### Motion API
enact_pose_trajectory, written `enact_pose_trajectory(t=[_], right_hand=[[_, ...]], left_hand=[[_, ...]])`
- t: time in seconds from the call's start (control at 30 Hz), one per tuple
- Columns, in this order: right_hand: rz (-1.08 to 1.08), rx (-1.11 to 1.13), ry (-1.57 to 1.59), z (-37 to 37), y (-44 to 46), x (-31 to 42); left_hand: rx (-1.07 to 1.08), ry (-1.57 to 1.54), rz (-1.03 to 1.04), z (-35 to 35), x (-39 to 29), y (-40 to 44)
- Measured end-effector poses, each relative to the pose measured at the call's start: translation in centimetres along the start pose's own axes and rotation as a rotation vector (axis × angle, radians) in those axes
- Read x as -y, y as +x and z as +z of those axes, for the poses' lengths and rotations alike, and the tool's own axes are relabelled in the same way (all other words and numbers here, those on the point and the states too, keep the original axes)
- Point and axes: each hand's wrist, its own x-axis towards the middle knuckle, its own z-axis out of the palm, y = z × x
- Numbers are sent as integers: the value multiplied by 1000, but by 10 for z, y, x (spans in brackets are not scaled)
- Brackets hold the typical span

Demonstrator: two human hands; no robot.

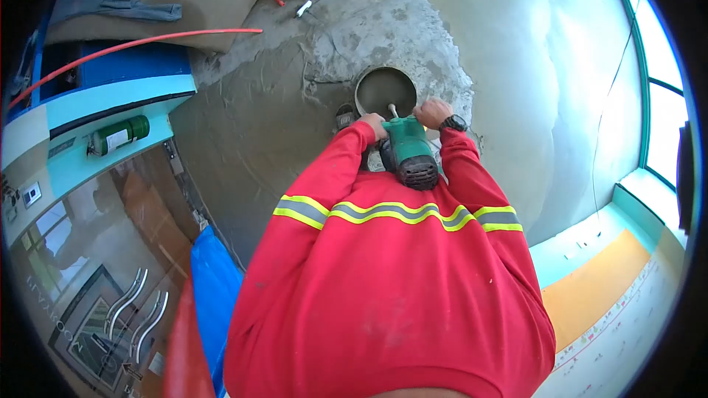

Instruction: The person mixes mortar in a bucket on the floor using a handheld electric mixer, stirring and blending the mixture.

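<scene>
The fingers of the left hand (375,127) and right hand (433,113) curl closed on the mixer (409,149), 1 hand per side, presumably to steady it; its shaft (392,110) points into the bucket (386,70) just ahead of the fingers.

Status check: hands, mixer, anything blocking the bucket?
Left hand and right hand gripping green mixer. Shaft down in bucket of grey mix. Apparent shoe close at bucket's left; nothing seen blocking its mouth.
</scene>
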Motion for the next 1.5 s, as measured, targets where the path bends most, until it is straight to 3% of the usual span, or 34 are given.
enact_pose_trajectory(t=[0.1, 0.13, 0.4, 0.5, 0.6, 0.7, 0.9, 1.03, 1.23, 1.5], right_hand=[[85, -16, 41, -11, -17, -6], [-14, 12, -30, -23, -27, -4], [-8, -103, -13, -6, -32, -31], [39, -191, 46, -10, -32, -23], [41, -142, 9, -38, -36, 3], [18, -187, 36, -22, -17, 0], [-3, -218, 55, -35, -18, 32], [-134, -198, -17, -45, -29, 42], [-79, -232, 48, -22, -24, 24], [-162, -147, 11, -21, -5, 31]], left_hand=[[33, 77, 35, -7, -16, 7], [37, 110, 31, -8, -23, 7], [96, 229, -6, -21, -51, 15], [22, 302, -4, -36, -60, 0], [-83, 308, 58, -37, -41, 9], [-38, 361, -3, -50, -42, -2], [-157, 245, -46, -47, -15, -18], [-129, 179, -118, -44, -21, -38], [-138, 201, -156, -25, -21, -32], [-114, 107, -257, -17, -11, -37]])
